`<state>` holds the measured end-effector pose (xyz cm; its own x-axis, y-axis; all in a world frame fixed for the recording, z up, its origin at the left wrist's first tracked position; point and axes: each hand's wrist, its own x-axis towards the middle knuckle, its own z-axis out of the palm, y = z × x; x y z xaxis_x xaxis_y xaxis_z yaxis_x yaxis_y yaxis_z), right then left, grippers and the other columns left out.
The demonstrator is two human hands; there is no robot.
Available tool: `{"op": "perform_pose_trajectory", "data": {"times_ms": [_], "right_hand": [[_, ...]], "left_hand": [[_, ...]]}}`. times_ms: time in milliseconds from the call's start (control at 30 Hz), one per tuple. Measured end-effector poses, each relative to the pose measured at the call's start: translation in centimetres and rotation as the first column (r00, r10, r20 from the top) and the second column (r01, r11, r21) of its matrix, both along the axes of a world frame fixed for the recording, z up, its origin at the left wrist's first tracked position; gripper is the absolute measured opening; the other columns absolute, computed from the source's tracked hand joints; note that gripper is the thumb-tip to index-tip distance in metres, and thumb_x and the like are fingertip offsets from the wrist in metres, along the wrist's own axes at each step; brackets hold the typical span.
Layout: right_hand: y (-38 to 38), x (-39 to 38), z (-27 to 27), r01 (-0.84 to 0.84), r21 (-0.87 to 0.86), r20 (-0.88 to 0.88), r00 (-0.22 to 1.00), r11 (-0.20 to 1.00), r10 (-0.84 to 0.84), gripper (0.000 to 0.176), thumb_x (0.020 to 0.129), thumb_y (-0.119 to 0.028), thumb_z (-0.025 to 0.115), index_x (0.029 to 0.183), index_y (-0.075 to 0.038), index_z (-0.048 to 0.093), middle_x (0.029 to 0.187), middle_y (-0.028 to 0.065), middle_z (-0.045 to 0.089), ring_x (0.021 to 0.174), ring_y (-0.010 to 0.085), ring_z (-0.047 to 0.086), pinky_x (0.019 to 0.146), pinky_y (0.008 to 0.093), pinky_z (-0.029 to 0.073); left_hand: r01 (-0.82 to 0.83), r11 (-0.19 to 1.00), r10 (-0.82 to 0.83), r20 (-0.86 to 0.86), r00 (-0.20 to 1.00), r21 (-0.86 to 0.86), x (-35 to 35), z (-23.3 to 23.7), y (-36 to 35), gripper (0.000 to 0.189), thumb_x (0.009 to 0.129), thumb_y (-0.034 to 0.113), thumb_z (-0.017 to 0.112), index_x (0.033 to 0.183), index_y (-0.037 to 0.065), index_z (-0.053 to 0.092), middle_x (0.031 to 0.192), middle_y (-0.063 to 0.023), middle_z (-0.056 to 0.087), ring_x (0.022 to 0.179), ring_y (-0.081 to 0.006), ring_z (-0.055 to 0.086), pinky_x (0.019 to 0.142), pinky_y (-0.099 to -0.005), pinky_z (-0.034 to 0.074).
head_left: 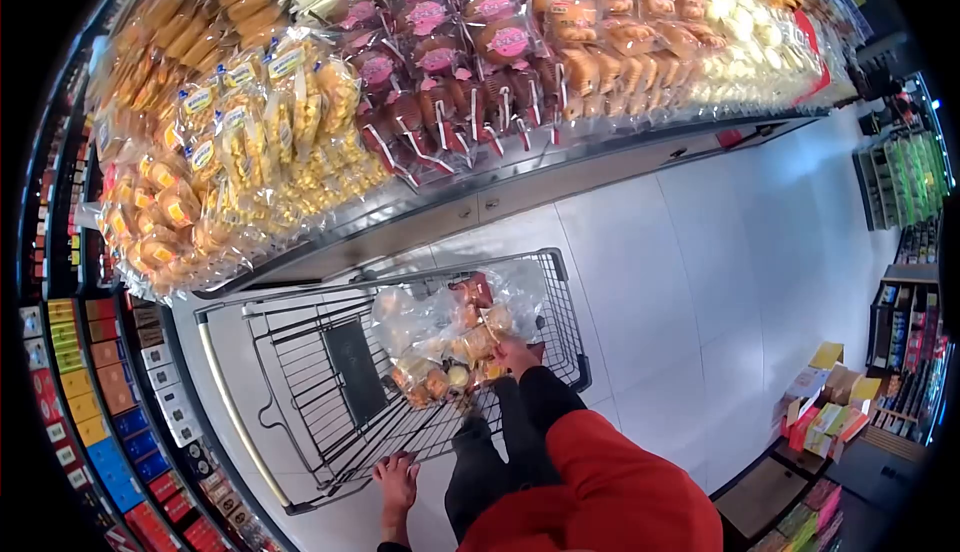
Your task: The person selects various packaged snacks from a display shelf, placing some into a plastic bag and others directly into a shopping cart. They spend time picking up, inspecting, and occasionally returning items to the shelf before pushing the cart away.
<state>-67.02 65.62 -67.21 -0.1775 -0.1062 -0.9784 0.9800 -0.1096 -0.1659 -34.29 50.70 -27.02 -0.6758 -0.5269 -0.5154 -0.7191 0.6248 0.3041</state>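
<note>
A wire shopping cart (350, 449) stands in front of me, with a clear plastic bag (400, 312) of individually wrapped baked snacks (430, 380) inside it. My right hand (517, 354) reaches over the cart's near side. Its fingers are closed on a wrapped snack (492, 337) at the right part of the bag; the fingertips are partly hidden. A brown-red packet (474, 290) lies higher up in the bag. My left hand (397, 480) is just outside the cart's near rim, fingers loosely apart, holding nothing.
Beyond the cart is a display counter heaped with yellow snack packets (240, 132), dark wrapped cakes (440, 57) and pale packets (740, 42). Boxed goods on shelves (120, 402) line the left. Cartons (825, 402) stand at the lower right, on the far side of the tiled floor (690, 282).
</note>
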Motion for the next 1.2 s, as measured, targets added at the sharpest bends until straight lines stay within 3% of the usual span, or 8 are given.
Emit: {"op": "perform_pose_trajectory", "data": {"times_ms": [167,233,333,467,533,767,867,1200], "right_hand": [[1.6,-2.0,4.6,0.037,-0.104,0.061,0.998,0.994,-0.031,0.011,0.093,-0.014,0.068,0.094,-0.007,0.061,0.082,0.0088,0.063,0.067,0.0199,0.062,0.056,0.0293,0.053],[3.7,-2.1,3.5,-0.109,-0.206,-0.032,0.994,0.972,0.105,0.008,0.093,-0.011,0.067,0.098,-0.006,0.062,0.084,0.0095,0.064,0.068,0.0199,0.063,0.054,0.0278,0.051],[4.3,-1.1,7.2,-0.046,0.010,-0.209,0.977,0.999,0.047,0.009,0.092,-0.009,0.067,0.100,-0.007,0.063,0.083,0.0096,0.065,0.068,0.0194,0.065,0.053,0.0268,0.049],[4.4,-2.6,15.4,-0.104,-0.021,-0.234,0.968,0.994,0.096,0.017,0.091,-0.008,0.069,0.107,-0.007,0.064,0.084,0.0085,0.065,0.070,0.0190,0.067,0.054,0.0270,0.051],[5.3,-2.5,15.1,-0.315,0.068,-0.304,0.897,0.947,0.321,0.019,0.090,-0.008,0.070,0.108,-0.006,0.064,0.087,0.0076,0.066,0.071,0.0180,0.068,0.056,0.0277,0.053],[7.1,-0.7,29.0,-0.195,0.063,-0.526,0.827,0.979,0.199,0.016,0.087,-0.004,0.069,0.103,-0.004,0.068,0.079,0.0025,0.066,0.063,0.0130,0.063,0.051,0.0277,0.050],[10.0,1.2,31.8,-0.275,-0.062,-0.602,0.777,0.959,0.184,0.036,0.088,-0.010,0.074,0.121,-0.004,0.060,0.091,0.0053,0.065,0.076,0.0137,0.064,0.065,0.0253,0.053],[15.1,10.1,44.1,-0.154,-0.085,-0.647,0.760,0.984,0.063,0.024,0.093,-0.019,0.070,0.114,-0.010,0.063,0.100,-0.0011,0.065,0.097,0.0109,0.062,0.084,0.0291,0.051]], "left_hand": [[0.005,1.000,-0.005,0.002,1.000,-0.012,-0.4,0.0,0.9,0.027,0.093,0.031,0.063,0.118,0.020,0.068,0.125,0.0001,0.060,0.122,-0.0323,0.044,0.105,-0.0522,0.026],[0.013,1.000,-0.013,-0.015,1.000,0.011,-0.9,-0.2,1.0,0.026,0.093,0.031,0.063,0.116,0.020,0.069,0.125,0.0002,0.060,0.122,-0.0326,0.044,0.105,-0.0523,0.026],[-0.029,0.999,0.029,-0.035,0.999,-0.014,-0.6,-0.9,1.9,0.022,0.092,0.029,0.064,0.110,0.015,0.068,0.124,-0.0007,0.060,0.121,-0.0332,0.045,0.103,-0.0542,0.027],[-0.007,1.000,0.005,-0.079,0.997,-0.021,-0.7,-1.4,2.6,0.022,0.094,0.030,0.062,0.108,0.014,0.068,0.124,-0.0027,0.060,0.120,-0.0335,0.045,0.101,-0.0542,0.028],[0.002,1.000,-0.005,-0.098,0.995,-0.027,-0.6,-2.2,2.9,0.023,0.095,0.031,0.062,0.108,0.013,0.068,0.125,-0.0029,0.060,0.120,-0.0334,0.045,0.101,-0.0544,0.028],[0.020,0.998,-0.031,-0.206,0.978,-0.056,-0.3,-4.6,4.0,0.025,0.097,0.034,0.057,0.108,0.014,0.067,0.122,-0.0051,0.061,0.119,-0.0340,0.046,0.100,-0.0551,0.029],[0.062,0.994,-0.079,-0.212,0.974,-0.085,-0.7,-5.3,4.7,0.024,0.098,0.034,0.055,0.108,0.014,0.065,0.119,-0.0064,0.061,0.118,-0.0346,0.045,0.098,-0.0559,0.029],[0.136,0.990,-0.139,-0.178,0.974,-0.032,-2.9,-5.9,6.9,0.028,0.100,0.032,0.051,0.122,0.016,0.060,0.123,-0.0086,0.058,0.120,-0.0385,0.043,0.097,-0.0607,0.029]]}}
